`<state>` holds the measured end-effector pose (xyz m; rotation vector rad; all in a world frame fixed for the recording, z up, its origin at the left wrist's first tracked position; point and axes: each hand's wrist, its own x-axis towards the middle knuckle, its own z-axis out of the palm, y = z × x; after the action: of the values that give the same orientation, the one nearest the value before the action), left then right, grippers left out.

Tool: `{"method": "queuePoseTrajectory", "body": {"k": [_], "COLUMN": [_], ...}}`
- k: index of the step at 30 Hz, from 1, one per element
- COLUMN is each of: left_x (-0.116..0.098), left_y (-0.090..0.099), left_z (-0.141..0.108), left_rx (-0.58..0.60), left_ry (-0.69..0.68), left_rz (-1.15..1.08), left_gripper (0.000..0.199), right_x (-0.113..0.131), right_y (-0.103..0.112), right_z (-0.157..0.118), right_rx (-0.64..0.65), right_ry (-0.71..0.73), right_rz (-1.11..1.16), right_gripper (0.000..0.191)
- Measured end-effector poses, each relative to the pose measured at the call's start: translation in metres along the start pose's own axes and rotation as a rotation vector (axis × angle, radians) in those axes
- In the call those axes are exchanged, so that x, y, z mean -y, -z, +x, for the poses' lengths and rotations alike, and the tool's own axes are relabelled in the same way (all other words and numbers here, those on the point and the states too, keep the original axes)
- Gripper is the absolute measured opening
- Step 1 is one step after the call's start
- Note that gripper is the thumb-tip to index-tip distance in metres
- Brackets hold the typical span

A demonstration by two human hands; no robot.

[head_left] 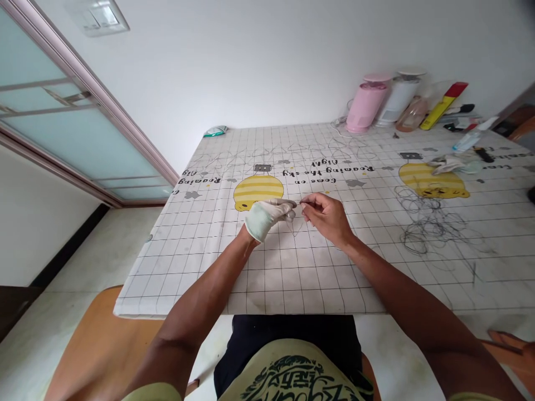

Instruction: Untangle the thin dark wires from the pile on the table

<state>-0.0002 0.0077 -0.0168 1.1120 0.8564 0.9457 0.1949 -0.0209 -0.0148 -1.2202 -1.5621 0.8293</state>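
A big bench (267,273) wears a checked cloth (192,223). On its right side lies a messy tangle of dark threads (430,225), nearer the right hand (328,217). That bare hand faces the left hand (273,214), which has a pale glove (259,220); their fingertips are just apart. Each grip looks pinched on a thin strand (295,234). It sits between them, equally near both, with a faint loop bending toward the near edge; its long way is too faint to tell.

Near the wall (251,67), the bench (179,250) bears a pink canister (365,107), a white canister (398,101), a bottle (411,117) and a yellow container (438,110).
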Motion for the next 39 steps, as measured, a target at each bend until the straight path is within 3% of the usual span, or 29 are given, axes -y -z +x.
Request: {"method": "queuePoseTrajectory", "body": {"k": [8,15,20,28,39], "left_x": [-0.006,-0.003,-0.006,-0.012,-0.014], "left_y": [-0.008,-0.005,-0.006,-0.012,-0.005], "left_z": [-0.002,0.001,-0.002,-0.007,-0.003], "left_rx": [-0.101,-0.113,-0.094,-0.078,-0.037], "left_ry": [0.042,0.055,0.058,0.109,0.125], "left_rz": [0.349,0.462,0.496,0.464,0.404], "left_gripper": [0.026,0.037,0.044,0.042,0.036], "right_x": [-0.013,-0.015,-0.013,-0.026,-0.028], "right_y": [-0.005,-0.005,-0.003,-0.011,-0.013], "right_z": [0.003,0.001,0.0,0.001,0.0], "right_rx": [-0.146,-0.059,-0.033,-0.144,-0.18], "right_ry": [0.092,0.094,0.107,0.234,0.234], "right_rz": [-0.312,-0.331,-0.342,-0.449,-0.472], "right_gripper": [0.015,0.016,0.016,0.018,0.021]}}
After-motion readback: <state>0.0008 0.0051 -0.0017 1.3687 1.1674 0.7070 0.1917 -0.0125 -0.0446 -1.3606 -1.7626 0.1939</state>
